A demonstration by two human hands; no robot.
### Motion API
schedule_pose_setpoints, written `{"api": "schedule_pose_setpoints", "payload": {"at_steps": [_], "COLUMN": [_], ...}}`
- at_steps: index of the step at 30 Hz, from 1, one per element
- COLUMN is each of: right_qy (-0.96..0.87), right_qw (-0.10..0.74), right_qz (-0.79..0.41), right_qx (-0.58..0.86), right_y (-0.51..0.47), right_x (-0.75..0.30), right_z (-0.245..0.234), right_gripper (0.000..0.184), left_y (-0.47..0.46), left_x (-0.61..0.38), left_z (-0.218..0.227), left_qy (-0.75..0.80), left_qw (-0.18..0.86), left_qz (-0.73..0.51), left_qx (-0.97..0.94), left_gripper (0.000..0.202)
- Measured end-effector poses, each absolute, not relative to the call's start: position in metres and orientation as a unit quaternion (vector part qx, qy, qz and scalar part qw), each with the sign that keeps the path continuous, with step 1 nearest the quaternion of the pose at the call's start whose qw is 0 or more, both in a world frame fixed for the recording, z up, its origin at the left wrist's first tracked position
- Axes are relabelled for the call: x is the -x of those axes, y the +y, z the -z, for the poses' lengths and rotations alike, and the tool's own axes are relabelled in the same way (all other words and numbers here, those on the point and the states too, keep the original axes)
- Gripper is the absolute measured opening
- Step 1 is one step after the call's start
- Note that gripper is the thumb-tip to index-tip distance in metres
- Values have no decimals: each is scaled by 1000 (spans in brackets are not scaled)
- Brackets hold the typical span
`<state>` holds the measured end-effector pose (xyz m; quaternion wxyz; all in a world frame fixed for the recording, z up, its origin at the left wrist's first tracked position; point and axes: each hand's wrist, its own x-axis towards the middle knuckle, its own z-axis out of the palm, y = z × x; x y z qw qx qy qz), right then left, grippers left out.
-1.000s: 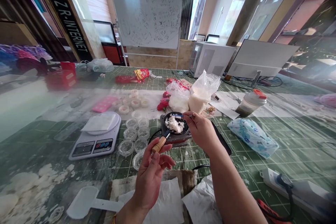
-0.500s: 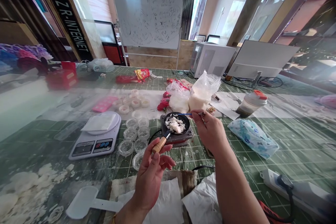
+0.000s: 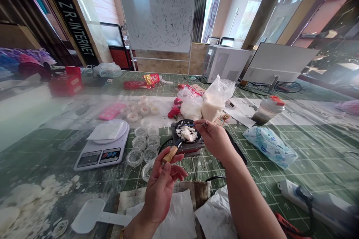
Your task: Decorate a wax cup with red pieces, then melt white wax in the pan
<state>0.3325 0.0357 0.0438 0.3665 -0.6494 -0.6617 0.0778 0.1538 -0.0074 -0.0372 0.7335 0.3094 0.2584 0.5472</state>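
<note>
A small black pan with a wooden handle sits on a little hot plate. White chunks, like broken wax, lie in the pan. My left hand is closed loosely around the end of the pan's handle, thumb and index finger against it. Over the pan's far right rim, my right hand pinches a thin blue stick, whose tip reaches in among the chunks at the far side. Several clear glass cups stand just left of the hot plate.
On the left are a kitchen scale, a white scoop and a heap of white flakes. Behind the pan stands a bag of white granules. At right lie a wipes pack, a dark phone-like slab and a power strip.
My right hand has moved left over the pan, carrying the blue stick further in. The dark slab behind my right wrist has come into view. My left hand stays on the handle.
</note>
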Motion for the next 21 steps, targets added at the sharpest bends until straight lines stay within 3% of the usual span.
{"api": "schedule_pose_setpoints", "payload": {"at_steps": [5,10,15,21], "right_qy": [-620,-631,-613,-650], "right_qw": [413,379,413,368], "right_qz": [-79,-90,-86,-106], "right_qx": [662,671,668,656], "right_y": [21,15,9,11], "right_x": [-334,-335,-338,-336], "right_z": [-60,-66,-69,-64], "right_gripper": [23,22,22,20], "left_y": [-7,-7,-7,-7], "left_x": [-155,-156,-155,-155], "left_z": [36,36,36,38], "left_qy": [261,264,264,261], "left_qw": [728,727,727,725], "left_qz": [-552,-553,-552,-555], "left_qx": [-311,-309,-311,-313], "left_gripper": [30,31,30,30]}}
